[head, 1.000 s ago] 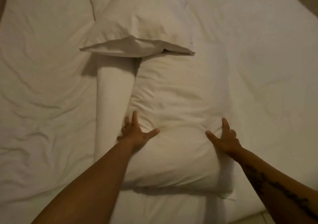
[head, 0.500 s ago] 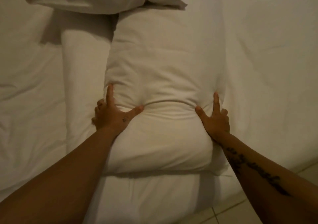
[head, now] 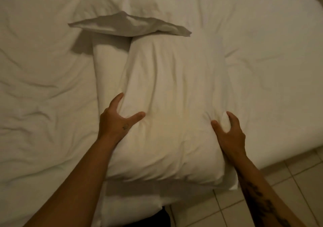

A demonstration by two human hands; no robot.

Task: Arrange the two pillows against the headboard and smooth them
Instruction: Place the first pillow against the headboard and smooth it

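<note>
- On the white bed point(head: 43, 87), 2 white pillows are seen; a rumpled sheet is spread over the mattress, with deep creases at the left side.
- Near pillow point(head: 167, 115): laid lengthwise, running away from the camera, its near end close to the edge of the bed. Shallow vertical wrinkles are noted along its top.
- Far pillow point(head: 122, 8): laid at the upper part of the view, its flat case flap resting over the far end of the near pillow, so the 2 are touching there.
- A rolled or folded white bolster-like strip point(head: 106, 69) is seen just beside the near pillow's left side, partly tucked under the far pillow's flap. What it is cannot be told.
- Left hand point(head: 116, 122): pressed on the left flank of the near pillow, thumb spread out over the top, fingers wrapped down the side. Fabric is gripped between thumb and fingers and is dimpled around the thumb.
- Right hand point(head: 229, 132): set on the right flank of the same pillow, fingers curled like a claw, a pinch of case bunched between thumb and forefinger.
- Both forearms are bare; dark tattoo marks are visible along the right forearm and a small mark on the back of the left hand.
- Pale tiled floor point(head: 288, 183) is shown at the lower right, beyond the corner of the bed.
- No headboard is shown within the view, so the pillows' position relative to it cannot be told.
- Light is dim and warm; fine detail is slightly blurred.
</note>
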